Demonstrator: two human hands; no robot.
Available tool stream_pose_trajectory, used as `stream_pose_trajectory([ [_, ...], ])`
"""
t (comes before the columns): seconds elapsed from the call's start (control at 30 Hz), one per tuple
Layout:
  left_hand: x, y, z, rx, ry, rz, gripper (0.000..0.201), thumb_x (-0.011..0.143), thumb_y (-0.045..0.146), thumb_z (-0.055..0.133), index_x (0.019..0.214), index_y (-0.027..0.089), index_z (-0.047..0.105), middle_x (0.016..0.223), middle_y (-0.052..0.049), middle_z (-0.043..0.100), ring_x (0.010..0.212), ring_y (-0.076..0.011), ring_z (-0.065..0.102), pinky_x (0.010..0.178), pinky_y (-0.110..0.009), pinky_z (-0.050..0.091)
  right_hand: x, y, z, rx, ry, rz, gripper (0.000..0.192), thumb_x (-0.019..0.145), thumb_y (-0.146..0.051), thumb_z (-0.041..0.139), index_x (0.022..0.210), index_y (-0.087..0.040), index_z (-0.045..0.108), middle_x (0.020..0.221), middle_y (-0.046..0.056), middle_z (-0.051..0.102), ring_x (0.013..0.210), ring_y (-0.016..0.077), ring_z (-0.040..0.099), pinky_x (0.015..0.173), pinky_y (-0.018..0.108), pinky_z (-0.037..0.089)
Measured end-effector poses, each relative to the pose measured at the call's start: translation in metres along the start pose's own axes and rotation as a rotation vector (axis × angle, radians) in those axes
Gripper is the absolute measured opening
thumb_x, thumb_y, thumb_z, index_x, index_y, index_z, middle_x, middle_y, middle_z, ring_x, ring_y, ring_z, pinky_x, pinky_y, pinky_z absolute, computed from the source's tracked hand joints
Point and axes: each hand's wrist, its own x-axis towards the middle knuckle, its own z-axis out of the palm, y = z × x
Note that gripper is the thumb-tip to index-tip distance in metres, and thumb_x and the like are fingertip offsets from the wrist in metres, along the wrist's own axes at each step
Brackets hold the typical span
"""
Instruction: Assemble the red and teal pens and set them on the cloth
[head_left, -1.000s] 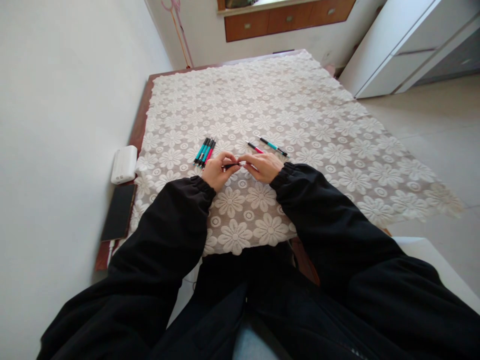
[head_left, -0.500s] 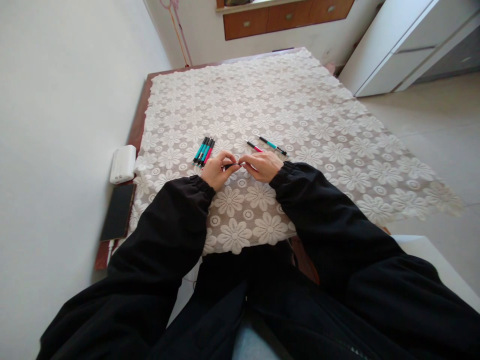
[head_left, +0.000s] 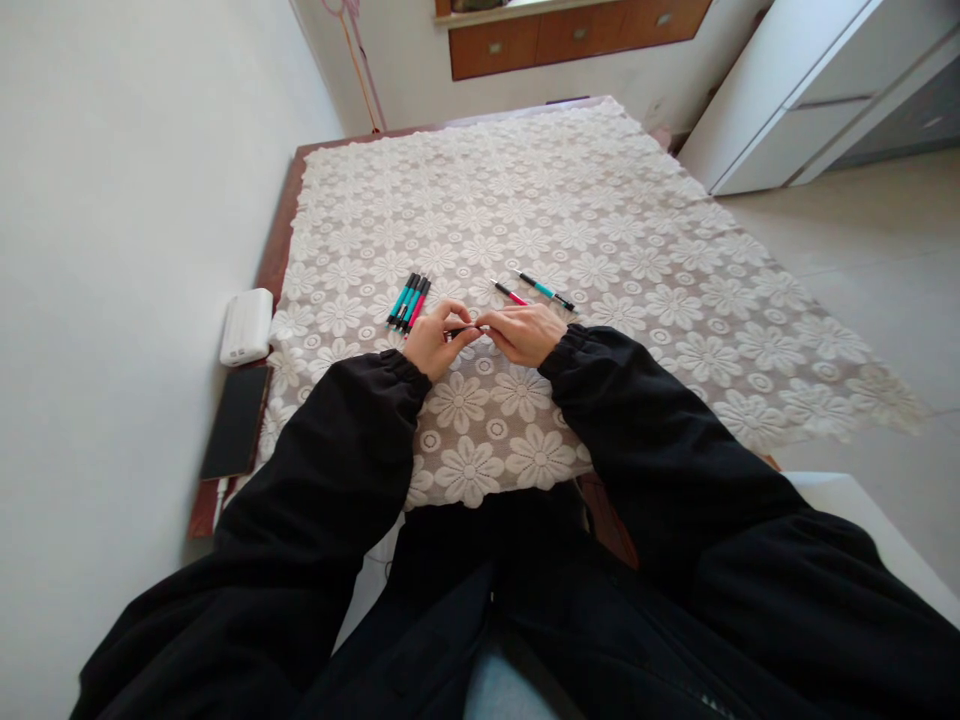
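My left hand (head_left: 441, 337) is pinched around a slim, dark pen (head_left: 455, 332), most of which the fingers cover. At the pen's right end, the fingertips of my right hand (head_left: 524, 332) are closed, almost touching those of the left. What the right fingertips grip is too small to make out clearly. Left of the hands lie several pens (head_left: 407, 300) side by side, teal and black with a pink one. Just beyond my right hand are a pink and black pen (head_left: 510, 293), partly covered by the hand, and a teal and black pen (head_left: 545, 290).
A white lace tablecloth (head_left: 480, 210) with a flower pattern covers the table. Along the left edge, by the wall, are a white power bank-like block (head_left: 247, 327) and a dark phone or tablet (head_left: 236, 423) with a white cable (head_left: 220, 500).
Both hands stay in place, with only a slight shift of the fingers at the pen's end. The pens on the table lie as before.
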Motion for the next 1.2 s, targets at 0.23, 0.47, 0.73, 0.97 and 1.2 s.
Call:
stream_pose_trajectory([
  [0.23,0.0,0.0,0.002,-0.047,0.0,0.013,0.032,0.087,0.046,0.073,0.096,0.02,0.056,0.086,-0.001,0.079,0.052,-0.0079,0.046,0.058,-0.025,0.038,0.002,-0.006,0.003,-0.072,-0.009,-0.006,0.03,0.104,-0.023,0.037,0.118,-0.017,0.063,0.093,0.009,0.075,0.081,0.0199,0.064,0.065,0.031,0.033],
  [0.47,0.0,0.002,0.0,-0.007,-0.029,-0.019,0.033,0.087,0.046,0.072,0.1,0.02,0.056,0.087,-0.001,0.08,0.051,-0.0078,0.044,0.059,-0.024,0.039,0.001,-0.003,0.011,0.049,0.037,0.013,0.03,0.104,-0.025,0.038,0.121,-0.016,0.061,0.097,0.01,0.075,0.085,0.0201,0.067,0.071,0.03,0.039],
  [0.73,0.001,0.0,0.002,-0.013,-0.03,-0.013,0.035,0.088,0.049,0.072,0.1,0.02,0.056,0.078,-0.001,0.078,0.055,-0.0109,0.055,0.057,-0.024,0.039,0.001,0.0,0.014,0.175,0.001,-0.005,0.029,0.103,-0.027,0.044,0.122,-0.018,0.064,0.101,0.009,0.075,0.087,0.0207,0.066,0.076,0.031,0.042],
  [0.97,0.0,0.003,0.0,-0.027,0.025,0.023,0.025,0.097,0.043,0.06,0.104,0.019,0.059,0.085,-0.003,0.079,0.053,-0.0088,0.053,0.056,-0.023,0.039,0.002,0.001,0.012,0.182,0.045,0.113,0.024,0.1,-0.025,0.045,0.111,-0.017,0.065,0.095,0.01,0.073,0.084,0.0204,0.064,0.074,0.031,0.041],
  [1.2,0.001,0.002,0.002,-0.005,0.022,0.023,0.033,0.096,0.05,0.061,0.108,0.02,0.063,0.08,0.0,0.076,0.058,-0.0104,0.056,0.057,-0.024,0.039,0.004,0.003,0.013,0.227,-0.001,0.107,0.03,0.105,-0.04,0.045,0.099,-0.018,0.065,0.092,0.009,0.071,0.08,0.0196,0.061,0.072,0.03,0.039],
])
